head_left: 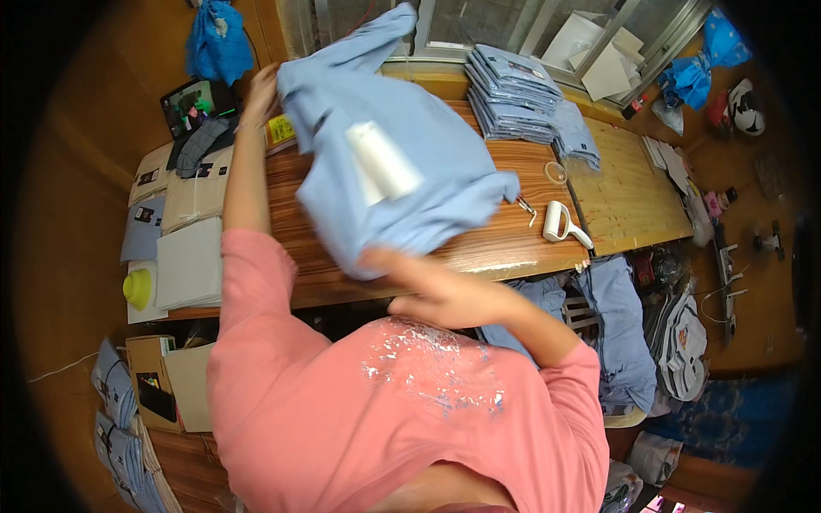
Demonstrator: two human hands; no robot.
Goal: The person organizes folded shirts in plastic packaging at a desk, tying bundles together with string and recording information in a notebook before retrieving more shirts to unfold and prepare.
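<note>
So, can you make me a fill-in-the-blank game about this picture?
1. The shirt by the hands is light ____.
2. The white roller lies to the ____ of that shirt.
3. The left hand is ____ from the person's chest than the right hand.
4. Behind the tall stack of folded clothes is a glass ____.

Missing words: blue; right; farther; window.

I'm noting: blue bag (219, 44) is hanging upper L; dark-framed screen (197, 106) is glowing below it. Yel-grn cup-shaped item (136, 290) is sitting far L. Loose papers (600, 70) are leaning by window (469, 24), upper R. 2nd blue bag (688, 82) is hanging nr blk/wht helmet (747, 109).
</note>
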